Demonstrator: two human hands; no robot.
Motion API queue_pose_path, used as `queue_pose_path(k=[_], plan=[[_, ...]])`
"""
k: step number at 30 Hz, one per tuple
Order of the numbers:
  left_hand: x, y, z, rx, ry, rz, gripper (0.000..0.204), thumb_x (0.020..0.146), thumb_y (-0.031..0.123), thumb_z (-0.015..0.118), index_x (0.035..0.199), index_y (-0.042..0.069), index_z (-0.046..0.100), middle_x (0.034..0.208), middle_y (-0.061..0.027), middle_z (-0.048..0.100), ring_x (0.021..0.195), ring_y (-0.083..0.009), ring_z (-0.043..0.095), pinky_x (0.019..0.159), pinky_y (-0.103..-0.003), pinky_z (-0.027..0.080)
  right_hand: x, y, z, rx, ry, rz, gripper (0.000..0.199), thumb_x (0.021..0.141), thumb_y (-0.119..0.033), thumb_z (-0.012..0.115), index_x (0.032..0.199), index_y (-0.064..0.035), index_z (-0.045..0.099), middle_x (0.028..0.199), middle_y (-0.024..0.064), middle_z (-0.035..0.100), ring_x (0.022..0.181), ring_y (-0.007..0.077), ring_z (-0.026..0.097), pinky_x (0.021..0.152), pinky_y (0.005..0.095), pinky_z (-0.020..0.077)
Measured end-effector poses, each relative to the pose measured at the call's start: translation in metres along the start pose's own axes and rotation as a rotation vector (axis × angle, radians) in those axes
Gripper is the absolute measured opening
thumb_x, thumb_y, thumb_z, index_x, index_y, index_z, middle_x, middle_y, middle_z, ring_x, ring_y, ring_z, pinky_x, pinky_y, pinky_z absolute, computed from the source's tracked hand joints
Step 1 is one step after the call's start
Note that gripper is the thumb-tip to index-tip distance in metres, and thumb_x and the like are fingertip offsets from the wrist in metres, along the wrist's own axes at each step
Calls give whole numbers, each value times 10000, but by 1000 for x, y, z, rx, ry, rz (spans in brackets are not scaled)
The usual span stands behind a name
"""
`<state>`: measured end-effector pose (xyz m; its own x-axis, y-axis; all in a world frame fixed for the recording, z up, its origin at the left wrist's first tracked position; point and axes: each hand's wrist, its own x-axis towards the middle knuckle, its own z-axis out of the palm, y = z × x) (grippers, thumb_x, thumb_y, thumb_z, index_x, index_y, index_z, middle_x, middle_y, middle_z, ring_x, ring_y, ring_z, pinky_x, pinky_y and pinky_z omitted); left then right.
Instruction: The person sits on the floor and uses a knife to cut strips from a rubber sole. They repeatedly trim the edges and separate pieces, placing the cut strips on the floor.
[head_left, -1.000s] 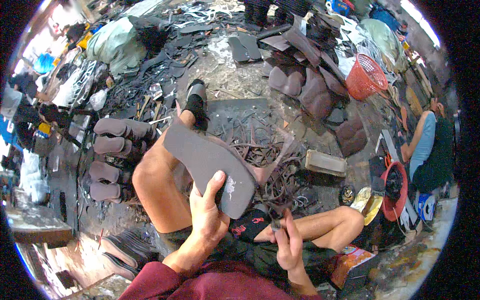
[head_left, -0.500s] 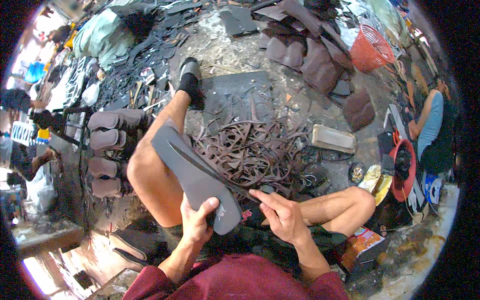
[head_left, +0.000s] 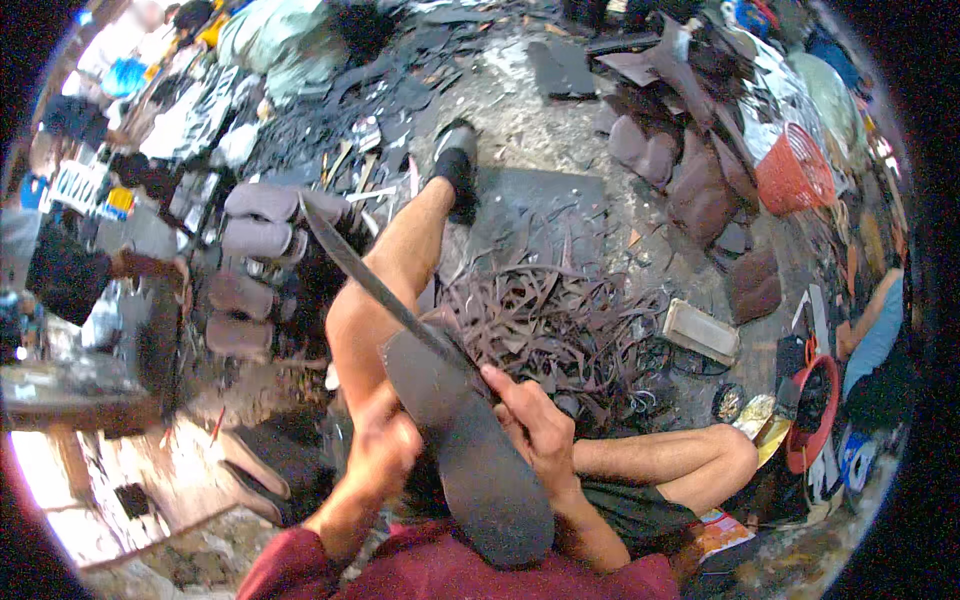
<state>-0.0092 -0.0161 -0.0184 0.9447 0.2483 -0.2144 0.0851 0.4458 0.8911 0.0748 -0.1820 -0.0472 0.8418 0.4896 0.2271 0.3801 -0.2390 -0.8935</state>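
A dark grey shoe sole [head_left: 470, 460] lies flat-side up in front of my chest, over my lap. My left hand [head_left: 385, 445] grips its left edge and my right hand [head_left: 535, 425] grips its right edge near the top. A second thin dark sole [head_left: 370, 275], seen edge-on, slants from the flat sole's top up and left across my bare left knee [head_left: 385, 290]. I cannot tell which hand holds this second piece. My left foot in a black sock [head_left: 458, 175] rests on a dark mat [head_left: 560, 205].
A tangle of brown strips [head_left: 560, 320] lies on the ground ahead. Stacks of grey soles [head_left: 255, 240] stand left, brown soles [head_left: 700, 190] and a red basket [head_left: 795, 170] far right. A pale block [head_left: 700, 330], a red bowl [head_left: 815, 410] and a seated person [head_left: 880, 320] are right.
The sole has come down toward my chest and turned. My right hand, which was reaching in from the right, now grips its edge; a thin sole now shows edge-on over my knee.
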Motion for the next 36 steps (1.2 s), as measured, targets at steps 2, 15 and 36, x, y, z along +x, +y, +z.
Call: queue_pose_path(k=[2,15,36], plan=[[15,24,16,-76,210,-110,437,952,254,643,1289,-5,542,1173,-67,655,1043,-188,637,944,-355,494,-19,-11,1,24,18,5,397,922,-167,631,1319,-172,622,860,100,603,720,282,602,637,372,498],[25,17,-4,-20,-7,-333,385,942,267,675,1250,41,625,1127,-23,676,941,-113,620,851,-299,503,-86,36,-47,-120,-95,112,434,818,-28,677,1241,-126,667,870,117,611,748,301,594,667,398,498],[30,30,9,187,-41,-563,375,861,223,770,1154,12,668,1047,-24,688,977,-132,602,895,-308,483,136,-27,-85,-375,-1033,-181,358,991,-300,511,1329,-215,591,913,114,716,731,329,678,595,431,529]])
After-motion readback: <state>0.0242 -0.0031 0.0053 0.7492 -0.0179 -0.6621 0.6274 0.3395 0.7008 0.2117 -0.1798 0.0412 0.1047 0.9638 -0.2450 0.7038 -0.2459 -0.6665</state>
